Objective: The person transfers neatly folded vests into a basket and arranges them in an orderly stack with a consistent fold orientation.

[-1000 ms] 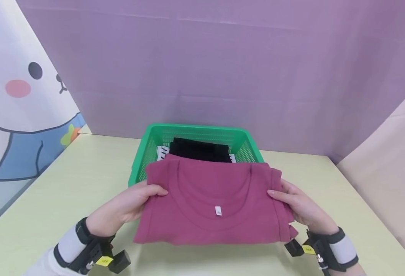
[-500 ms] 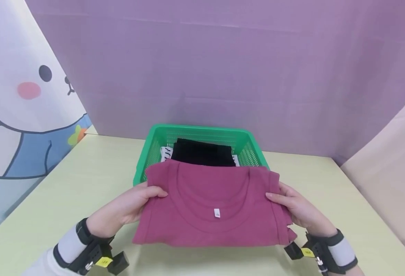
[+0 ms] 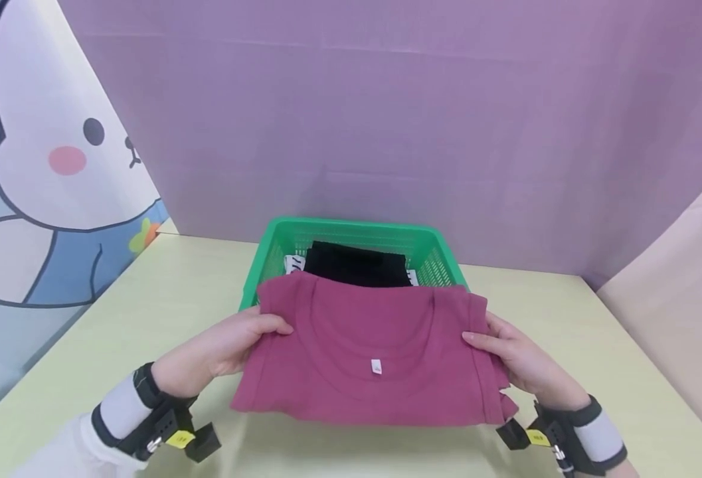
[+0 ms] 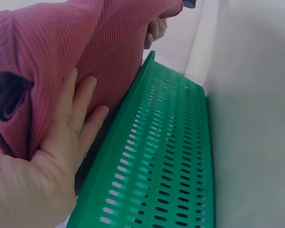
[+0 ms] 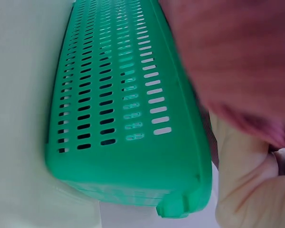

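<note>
A folded maroon ribbed tank top (image 3: 351, 392) with a small white neck label is held up by both hands, over the near side of a green perforated basket (image 3: 356, 229). At its left edge the left hand (image 3: 237, 342) grips it, thumb on top and fingers underneath. My right hand (image 3: 515, 352) pinches the opposite edge the same way. In the left wrist view the left hand's fingers (image 4: 85, 97) support the fabric from below, close to the basket wall. Folded black cloth (image 3: 356, 265) lies inside the basket, on top of white cloth with black marks (image 3: 293, 263).
The basket stands on a pale yellow table (image 3: 195, 279), near a purple backdrop (image 3: 386, 119). A printed cartoon panel (image 3: 40, 159) is at the left, a pale curtain (image 3: 679, 299) at the right. The tank top hides the basket's near side.
The head view has shifted slightly, so the basket appears a little farther right. The left hand and the tank top's left side have risen slightly; both hands keep their hold.
</note>
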`<act>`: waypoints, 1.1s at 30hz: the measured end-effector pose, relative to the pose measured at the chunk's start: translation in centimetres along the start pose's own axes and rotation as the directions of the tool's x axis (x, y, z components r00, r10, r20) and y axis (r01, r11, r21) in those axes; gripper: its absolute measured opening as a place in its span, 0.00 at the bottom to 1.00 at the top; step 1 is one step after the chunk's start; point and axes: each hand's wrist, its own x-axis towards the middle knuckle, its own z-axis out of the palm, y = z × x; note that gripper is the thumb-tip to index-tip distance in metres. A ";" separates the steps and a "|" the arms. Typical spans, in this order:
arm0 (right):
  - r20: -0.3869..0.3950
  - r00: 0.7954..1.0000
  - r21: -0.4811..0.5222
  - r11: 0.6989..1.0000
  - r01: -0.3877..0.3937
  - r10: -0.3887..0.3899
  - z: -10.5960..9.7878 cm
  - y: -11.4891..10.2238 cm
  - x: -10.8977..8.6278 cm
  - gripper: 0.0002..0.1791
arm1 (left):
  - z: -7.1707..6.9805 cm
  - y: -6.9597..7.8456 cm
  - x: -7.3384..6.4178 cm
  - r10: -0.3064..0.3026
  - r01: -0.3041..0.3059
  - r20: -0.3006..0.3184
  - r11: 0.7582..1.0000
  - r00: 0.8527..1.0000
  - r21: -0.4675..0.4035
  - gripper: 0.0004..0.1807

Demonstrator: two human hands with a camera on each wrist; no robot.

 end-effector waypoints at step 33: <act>-0.307 0.946 -0.130 0.989 0.066 -0.104 -2.3 -6.4 5.1 0.17 | -2.3 8.0 6.8 0.010 0.006 -0.138 0.994 0.990 0.112 0.07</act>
